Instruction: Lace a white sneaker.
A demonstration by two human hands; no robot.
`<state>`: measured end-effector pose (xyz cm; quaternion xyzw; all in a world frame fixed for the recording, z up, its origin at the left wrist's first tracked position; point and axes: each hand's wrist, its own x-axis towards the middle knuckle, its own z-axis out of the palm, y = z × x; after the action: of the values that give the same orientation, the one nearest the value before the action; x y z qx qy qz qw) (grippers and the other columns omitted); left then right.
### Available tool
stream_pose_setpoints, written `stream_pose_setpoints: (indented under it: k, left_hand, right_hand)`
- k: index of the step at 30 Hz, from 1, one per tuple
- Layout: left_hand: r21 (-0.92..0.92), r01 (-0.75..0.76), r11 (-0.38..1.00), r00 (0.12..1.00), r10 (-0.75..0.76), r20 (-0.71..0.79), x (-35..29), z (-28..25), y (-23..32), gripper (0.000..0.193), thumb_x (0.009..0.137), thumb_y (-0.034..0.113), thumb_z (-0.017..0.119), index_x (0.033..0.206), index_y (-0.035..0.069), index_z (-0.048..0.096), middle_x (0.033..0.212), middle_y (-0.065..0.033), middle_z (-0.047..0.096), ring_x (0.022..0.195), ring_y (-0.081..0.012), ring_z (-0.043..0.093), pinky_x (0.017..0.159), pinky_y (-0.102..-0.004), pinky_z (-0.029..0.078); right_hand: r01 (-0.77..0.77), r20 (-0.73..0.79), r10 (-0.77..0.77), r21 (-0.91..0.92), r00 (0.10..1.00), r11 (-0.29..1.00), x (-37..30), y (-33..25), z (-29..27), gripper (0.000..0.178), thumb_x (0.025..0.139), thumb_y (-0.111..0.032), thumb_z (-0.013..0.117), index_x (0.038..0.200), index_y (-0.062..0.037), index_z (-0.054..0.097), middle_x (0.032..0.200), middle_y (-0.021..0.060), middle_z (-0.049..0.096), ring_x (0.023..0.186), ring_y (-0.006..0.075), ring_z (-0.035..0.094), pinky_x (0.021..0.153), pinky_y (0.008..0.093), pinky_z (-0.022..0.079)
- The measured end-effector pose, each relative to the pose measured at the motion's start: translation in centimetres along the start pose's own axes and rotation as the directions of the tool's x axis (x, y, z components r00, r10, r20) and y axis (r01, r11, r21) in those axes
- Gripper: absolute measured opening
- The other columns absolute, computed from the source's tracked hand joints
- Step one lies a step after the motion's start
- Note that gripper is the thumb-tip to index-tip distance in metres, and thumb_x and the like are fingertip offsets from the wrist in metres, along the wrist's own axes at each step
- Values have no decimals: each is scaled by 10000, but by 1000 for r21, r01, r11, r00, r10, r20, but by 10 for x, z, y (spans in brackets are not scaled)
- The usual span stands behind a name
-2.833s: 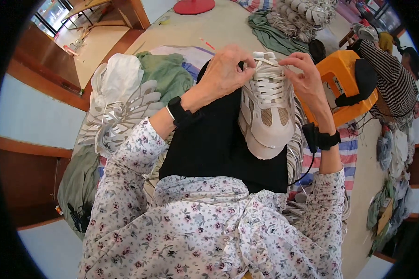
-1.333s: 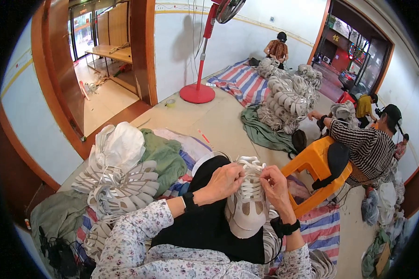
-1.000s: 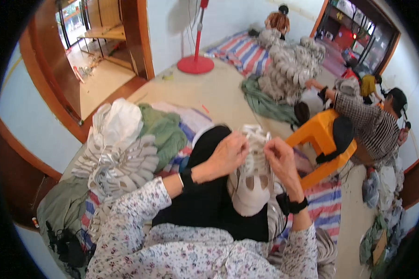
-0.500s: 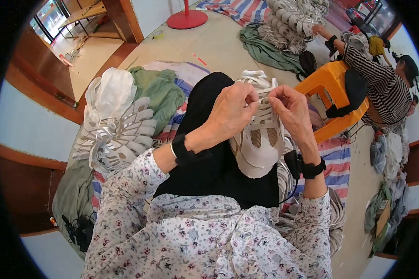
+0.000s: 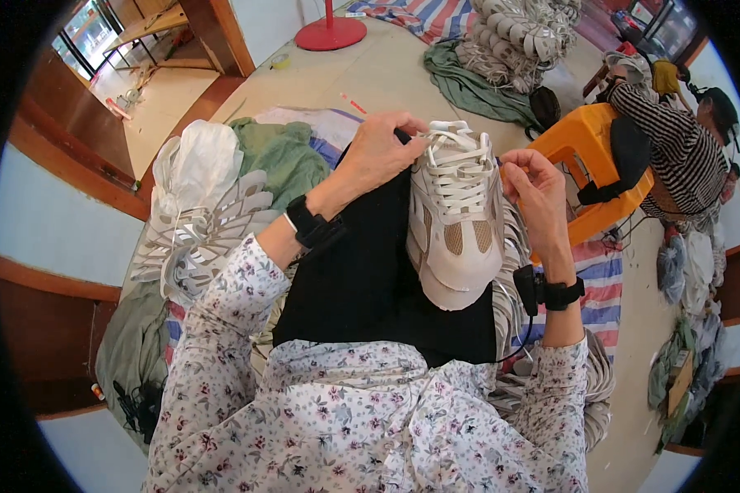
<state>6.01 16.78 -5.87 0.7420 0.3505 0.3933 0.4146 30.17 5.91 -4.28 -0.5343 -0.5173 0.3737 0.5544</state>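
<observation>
A beige and white sneaker (image 5: 455, 271) rests on the black cloth (image 5: 358, 287) over my lap, its toe toward me. White laces (image 5: 459, 177) cross its tongue in rows. My left hand (image 5: 384, 152) is at the shoe's upper left side, thumb and finger pinched by the top eyelets. On the opposite side, my right hand (image 5: 536, 191) is also pinched, just off the shoe's edge. Each hand seems to grip a lace end, though the strands are mostly hidden by the fingers.
Shoe uppers (image 5: 201, 238) lie stacked at the left beside a green cloth (image 5: 279, 156). At right stands an orange stool (image 5: 580, 156), with a person in a striped top (image 5: 674, 131) beyond it. More shoe parts (image 5: 522, 37) are heaped at the back.
My hands have drawn apart from above the laces, the left one up and left, the right one outward and slightly down. The laces now show. The other person's arm has pulled back from the heap.
</observation>
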Motion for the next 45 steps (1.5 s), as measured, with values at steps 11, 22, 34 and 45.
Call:
stream_pose_setpoints:
  k: [11,22,34,45]
  left_hand:
    - [-167,45,985,992,-24,123,9,6,6,164,851,116,678,936,-25,666,807,-87,680,643,-125,638,597,-273,507]
    - [-334,169,927,938,-48,343,6,-8,20,252,889,148,653,1103,17,626,853,-10,656,659,-43,568,591,-170,415]
    - [-6,-59,998,927,57,371,15,7,31,403,920,47,477,1315,-1,539,1098,-132,662,599,-124,627,593,-260,535]
    - [-153,138,979,884,-52,465,13,-9,38,448,1015,306,448,1378,53,515,1103,-116,660,581,-101,618,570,-201,455]
  right_hand:
    - [23,11,-22,-67,1000,997,11,-1,5,119,933,-73,626,1015,-14,689,776,-30,614,657,34,521,580,184,411]
    - [-6,30,7,-19,1000,1000,10,4,3,126,937,-56,616,1028,-7,688,784,-23,611,661,38,516,583,183,406]
    - [248,133,-215,-328,968,912,24,-6,15,173,901,-29,627,1062,-35,691,835,-4,555,719,85,508,636,238,417]
    - [191,293,-92,-329,952,925,28,-26,15,58,872,-39,632,876,14,611,795,14,537,728,104,507,637,264,417]
